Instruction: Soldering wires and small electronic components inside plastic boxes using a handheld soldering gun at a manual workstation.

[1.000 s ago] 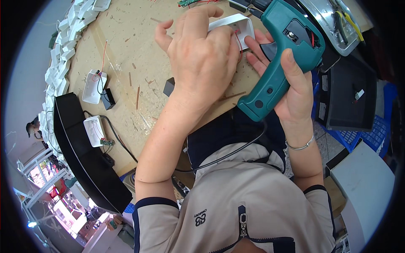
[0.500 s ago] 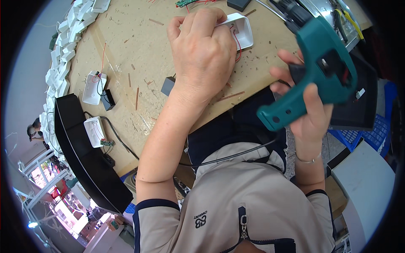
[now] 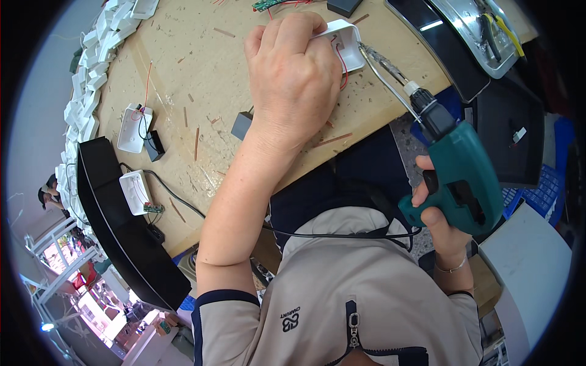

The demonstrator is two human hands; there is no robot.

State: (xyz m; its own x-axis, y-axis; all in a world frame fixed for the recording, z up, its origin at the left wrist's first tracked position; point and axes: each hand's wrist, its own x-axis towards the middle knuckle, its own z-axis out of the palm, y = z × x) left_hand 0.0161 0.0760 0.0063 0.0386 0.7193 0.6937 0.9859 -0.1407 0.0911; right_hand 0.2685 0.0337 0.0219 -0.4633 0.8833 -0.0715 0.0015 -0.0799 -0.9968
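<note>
My left hand [image 3: 296, 79] is closed on a small white plastic case [image 3: 351, 38] near the table's front edge. Its fingertips are hidden behind the hand and the case wall. A red wire [image 3: 346, 66] curls out of the case. In my right hand [image 3: 441, 224] is a green soldering gun [image 3: 467, 161], a finger at its black trigger. Its metal tip and thin curved feed tube reach to the right rim of the case; whether they touch it I cannot tell. A black cable runs from the handle across my lap.
Left on the table lie two white cases [image 3: 131, 128] [image 3: 134, 190] with wires, and a long black panel [image 3: 119, 207]. White cases [image 3: 91, 79] pile along the far left edge. A grey block [image 3: 242, 125] sits by my left wrist. A metal tray [image 3: 476, 30] holds pliers [image 3: 510, 36].
The soldering gun has swung down and right, bringing its tip to the white case. My right fingers have closed round the handle. My left hand has stayed almost still.
</note>
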